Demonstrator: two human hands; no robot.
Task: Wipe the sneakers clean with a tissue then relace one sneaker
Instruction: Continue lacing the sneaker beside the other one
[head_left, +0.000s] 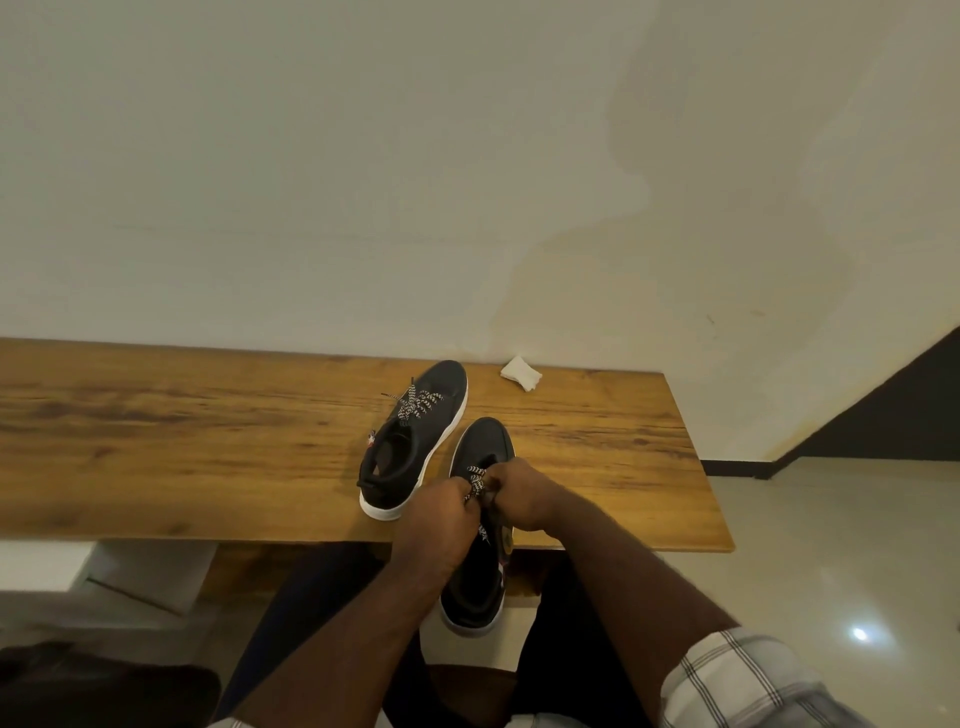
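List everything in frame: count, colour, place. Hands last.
far sneaker: 1, black with white sole, laced, on the table left of centre
near sneaker: 1, black with white sole, heel hanging over the table's near edge
lace: 1, black-and-white patterned, on the near sneaker, in both hands' grip
tissue: 1, white, crumpled, at the table's far edge by the wall
table: 1, brown wood grain, against the wall
wall: 1, off-white, stained at right
floor: pale glossy tiles, right
left hand: pinches the lace
right hand: pinches the lace
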